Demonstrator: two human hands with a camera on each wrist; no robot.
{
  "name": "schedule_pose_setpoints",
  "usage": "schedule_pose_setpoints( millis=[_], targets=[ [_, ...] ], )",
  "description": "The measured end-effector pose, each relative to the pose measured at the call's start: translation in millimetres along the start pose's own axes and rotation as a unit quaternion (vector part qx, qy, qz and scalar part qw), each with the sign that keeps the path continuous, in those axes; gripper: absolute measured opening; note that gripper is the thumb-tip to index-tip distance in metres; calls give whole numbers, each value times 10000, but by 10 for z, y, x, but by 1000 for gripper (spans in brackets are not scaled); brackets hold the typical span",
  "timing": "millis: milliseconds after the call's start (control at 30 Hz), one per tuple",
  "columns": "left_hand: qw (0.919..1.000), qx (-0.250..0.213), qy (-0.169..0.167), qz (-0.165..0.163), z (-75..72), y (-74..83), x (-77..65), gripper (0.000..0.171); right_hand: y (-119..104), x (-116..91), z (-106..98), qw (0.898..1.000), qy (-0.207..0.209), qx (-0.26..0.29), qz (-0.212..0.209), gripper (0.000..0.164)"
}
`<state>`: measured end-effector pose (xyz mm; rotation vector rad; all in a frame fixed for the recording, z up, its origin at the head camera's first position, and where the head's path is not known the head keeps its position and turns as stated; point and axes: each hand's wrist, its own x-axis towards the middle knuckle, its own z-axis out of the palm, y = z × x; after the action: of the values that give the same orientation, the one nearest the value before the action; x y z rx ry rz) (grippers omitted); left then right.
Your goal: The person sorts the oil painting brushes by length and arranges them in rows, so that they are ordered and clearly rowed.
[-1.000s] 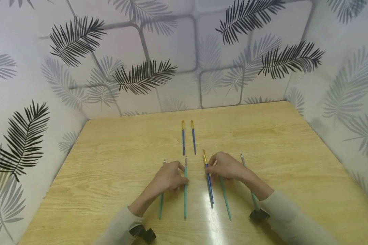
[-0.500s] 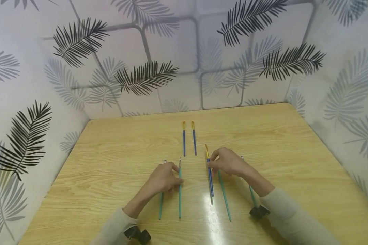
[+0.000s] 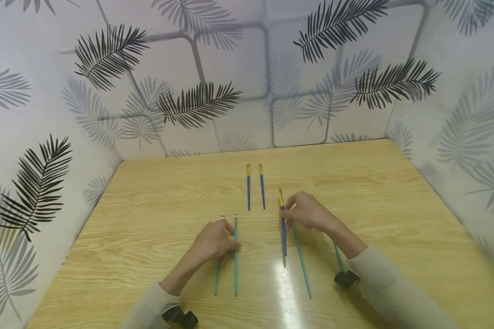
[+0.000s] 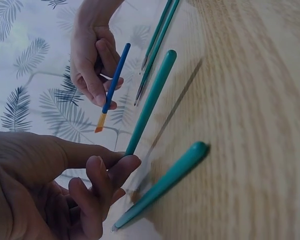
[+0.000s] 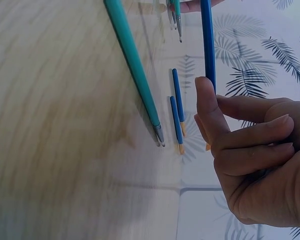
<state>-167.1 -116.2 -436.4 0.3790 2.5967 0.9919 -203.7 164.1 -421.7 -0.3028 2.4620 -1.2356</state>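
My left hand [image 3: 214,240] pinches a teal paintbrush [image 3: 236,269] between thumb and fingers. In the left wrist view that brush [image 4: 151,102] is raised off the wood, its shadow beside it. A second teal paintbrush [image 3: 217,278] lies just left of it, partly hidden under the hand. My right hand [image 3: 306,211] grips a blue paintbrush [image 3: 283,233] near its gold ferrule, bristles pointing away and the handle above the table. Below the right hand lies another teal paintbrush [image 3: 302,265]. One more teal paintbrush [image 3: 339,258] is mostly covered by the right forearm.
Two blue paintbrushes [image 3: 249,187] lie side by side farther back on the wooden table [image 3: 169,192]. Behind the table's far edge stands a wall [image 3: 230,114] with a leaf pattern. Dark camera mounts [image 3: 180,317] sit at both wrists.
The left hand has carried its teal paintbrush leftward, closer to the other teal one. The right hand has moved its blue paintbrush away from me and slightly right.
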Motion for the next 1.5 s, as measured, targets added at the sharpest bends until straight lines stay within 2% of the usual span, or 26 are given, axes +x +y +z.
schedule_pose_setpoints(
  millis=[333, 667, 1067, 1300, 1500],
  targets=[
    [10000, -53, 44, -35, -60, -69, -24, 46, -18, 20, -46, 10000, 18, 58, -47, 28],
    [9999, 71, 48, -69, -55, -60, -43, 45, 7, 73, -91, 9999, 9, 115, -98, 28],
    [9995, 231, 143, -154, -47, -75, -34, 43, -41, 240, -192, 10000, 72, 20, 9, 29],
    [9982, 516, 277, -148, -29, -70, -31, 43, -12, 344, -256, 9998, 139, -7, 123, 31],
    [9970, 652, 304, -280, -36, -35, -34, 45, -3, 427, -296, 9996, 208, 38, 184, 31]
  ],
)
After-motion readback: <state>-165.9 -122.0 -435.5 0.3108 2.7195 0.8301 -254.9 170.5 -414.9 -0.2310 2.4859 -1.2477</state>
